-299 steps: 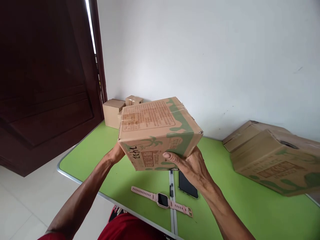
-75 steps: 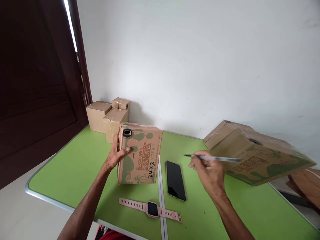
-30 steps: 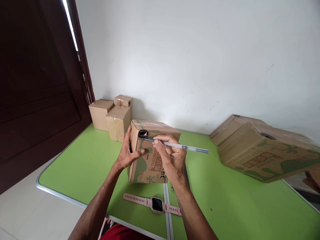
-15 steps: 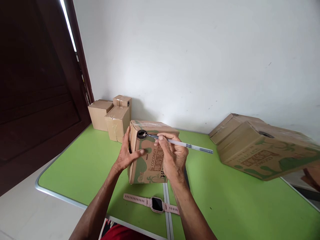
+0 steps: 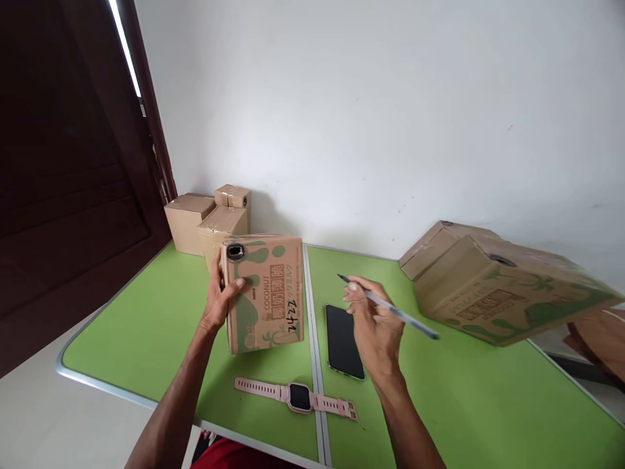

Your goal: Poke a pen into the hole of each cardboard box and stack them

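Observation:
A printed cardboard box (image 5: pixel 278 299) is tilted up over the green table by my left hand (image 5: pixel 219 296), whose thumb presses on its front face and whose fingers go behind the left edge. Near the box's upper left corner is a dark-ringed hole (image 5: pixel 235 252). Handwritten digits run along the right part of that face. My right hand (image 5: pixel 378 326) is closed round a pen (image 5: pixel 398 312), its dark tip pointing left, apart from the box. Beneath and left of that hand lies a black phone (image 5: pixel 342 342). A pink smartwatch (image 5: pixel 299 397) rests stretched out in front of the box.
Plain cardboard boxes (image 5: pixel 188 225) are grouped at the back left by the wall. Two larger boxes, the nearer one printed (image 5: pixel 508 293), lean at the right. A seam (image 5: pixel 317 391) divides the green table (image 5: pixel 131 326). Part of another person (image 5: pixel 603 339) shows at the right edge.
The pen tip has left the hole as my right hand moved right and down. My left hand has shifted the box left and turned its printed face more toward me. The phone is now uncovered.

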`<state>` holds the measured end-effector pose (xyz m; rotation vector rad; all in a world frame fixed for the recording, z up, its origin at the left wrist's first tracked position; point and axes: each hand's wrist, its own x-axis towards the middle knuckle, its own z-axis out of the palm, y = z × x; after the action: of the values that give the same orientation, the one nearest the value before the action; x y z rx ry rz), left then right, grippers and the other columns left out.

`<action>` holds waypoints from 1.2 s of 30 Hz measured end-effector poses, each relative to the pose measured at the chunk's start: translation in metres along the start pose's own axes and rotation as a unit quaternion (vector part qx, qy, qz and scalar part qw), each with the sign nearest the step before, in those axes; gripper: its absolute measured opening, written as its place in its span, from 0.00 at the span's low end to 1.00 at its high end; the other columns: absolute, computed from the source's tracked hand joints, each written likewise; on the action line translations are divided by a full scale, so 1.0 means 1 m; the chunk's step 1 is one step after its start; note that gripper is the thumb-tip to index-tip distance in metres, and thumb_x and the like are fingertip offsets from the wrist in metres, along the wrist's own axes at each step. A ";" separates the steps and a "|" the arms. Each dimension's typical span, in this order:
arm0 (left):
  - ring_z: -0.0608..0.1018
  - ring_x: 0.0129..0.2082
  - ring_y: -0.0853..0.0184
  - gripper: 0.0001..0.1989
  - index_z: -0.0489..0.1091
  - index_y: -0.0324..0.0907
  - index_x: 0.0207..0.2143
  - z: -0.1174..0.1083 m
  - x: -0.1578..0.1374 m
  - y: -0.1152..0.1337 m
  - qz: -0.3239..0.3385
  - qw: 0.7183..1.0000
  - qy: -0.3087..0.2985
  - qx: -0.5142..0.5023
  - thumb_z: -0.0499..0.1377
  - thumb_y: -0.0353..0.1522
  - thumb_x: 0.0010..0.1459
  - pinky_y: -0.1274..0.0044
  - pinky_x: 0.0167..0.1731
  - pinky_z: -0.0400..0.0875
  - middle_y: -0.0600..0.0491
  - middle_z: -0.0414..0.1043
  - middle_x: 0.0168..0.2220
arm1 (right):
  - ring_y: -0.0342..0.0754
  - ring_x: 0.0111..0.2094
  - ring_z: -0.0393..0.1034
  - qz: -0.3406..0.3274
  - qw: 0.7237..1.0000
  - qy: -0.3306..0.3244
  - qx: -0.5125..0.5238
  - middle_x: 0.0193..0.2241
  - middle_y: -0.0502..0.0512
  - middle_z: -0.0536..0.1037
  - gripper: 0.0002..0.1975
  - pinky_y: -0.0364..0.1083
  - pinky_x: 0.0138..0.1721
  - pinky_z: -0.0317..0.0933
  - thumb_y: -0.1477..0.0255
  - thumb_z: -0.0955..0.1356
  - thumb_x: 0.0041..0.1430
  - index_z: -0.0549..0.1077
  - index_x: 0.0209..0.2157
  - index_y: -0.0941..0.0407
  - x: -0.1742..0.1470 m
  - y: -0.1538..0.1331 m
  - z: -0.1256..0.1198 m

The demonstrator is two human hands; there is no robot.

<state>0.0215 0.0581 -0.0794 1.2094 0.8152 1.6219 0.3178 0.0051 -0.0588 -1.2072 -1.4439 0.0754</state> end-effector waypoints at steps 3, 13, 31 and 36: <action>0.71 0.70 0.42 0.49 0.59 0.49 0.75 -0.012 0.005 0.004 0.019 1.000 0.021 0.003 0.72 0.47 0.55 0.52 0.68 0.68 0.43 0.70 0.69 | 0.50 0.35 0.79 -0.098 0.970 -0.157 -0.154 0.44 0.63 0.82 0.16 0.46 0.28 0.75 0.75 0.60 0.79 0.78 0.55 0.58 -0.008 0.031 0.006; 0.70 0.70 0.41 0.44 0.66 0.47 0.70 -0.010 0.006 0.005 0.021 0.999 0.007 0.031 0.73 0.47 0.54 0.52 0.69 0.67 0.43 0.71 0.68 | 0.59 0.49 0.77 -0.184 0.859 -0.392 -0.273 0.47 0.65 0.82 0.22 0.50 0.43 0.74 0.94 0.66 0.58 0.80 0.45 0.58 -0.032 0.062 0.051; 0.73 0.68 0.40 0.56 0.54 0.47 0.79 0.004 0.003 0.013 0.017 0.998 -0.011 0.062 0.73 0.49 0.53 0.51 0.65 0.71 0.40 0.69 0.70 | 0.56 0.59 0.74 -0.025 0.872 -0.354 -0.336 0.58 0.65 0.80 0.25 0.52 0.60 0.71 0.84 0.62 0.72 0.74 0.64 0.57 -0.042 0.063 0.026; 0.72 0.69 0.39 0.59 0.52 0.47 0.79 0.007 0.002 0.012 0.024 0.995 -0.016 0.093 0.73 0.51 0.52 0.50 0.67 0.69 0.40 0.70 0.69 | 0.76 0.58 0.73 0.162 0.850 -0.280 -0.415 0.55 0.83 0.77 0.29 0.67 0.49 0.74 0.57 0.65 0.77 0.73 0.62 0.68 -0.052 0.060 -0.005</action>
<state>0.0245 0.0556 -0.0657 1.3914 0.9404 1.5881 0.3456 -0.0054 -0.1328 -2.2860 -1.8295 0.0311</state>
